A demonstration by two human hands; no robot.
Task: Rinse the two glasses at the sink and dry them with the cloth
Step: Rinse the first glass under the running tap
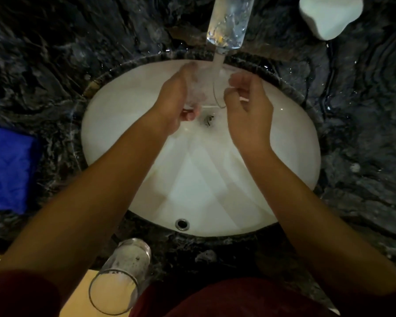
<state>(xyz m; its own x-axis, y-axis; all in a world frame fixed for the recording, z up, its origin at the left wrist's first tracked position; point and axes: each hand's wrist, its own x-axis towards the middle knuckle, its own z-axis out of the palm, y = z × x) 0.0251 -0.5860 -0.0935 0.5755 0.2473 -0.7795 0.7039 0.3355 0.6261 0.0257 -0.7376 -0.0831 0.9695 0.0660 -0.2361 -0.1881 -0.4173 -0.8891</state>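
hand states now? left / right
Left hand: holding the glass under the running water.
Right hand: fingers curled at the glass rim; grip cannot be told.

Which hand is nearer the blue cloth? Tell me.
Left. The left hand holds a glass under the tap, on the side of the sink toward the cloth; the right hand is farther, across the glass.

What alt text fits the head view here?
Over a white sink, the left hand holds a clear glass under running tap water while the right hand touches its rim. A second glass and a blue cloth sit on the dark counter.
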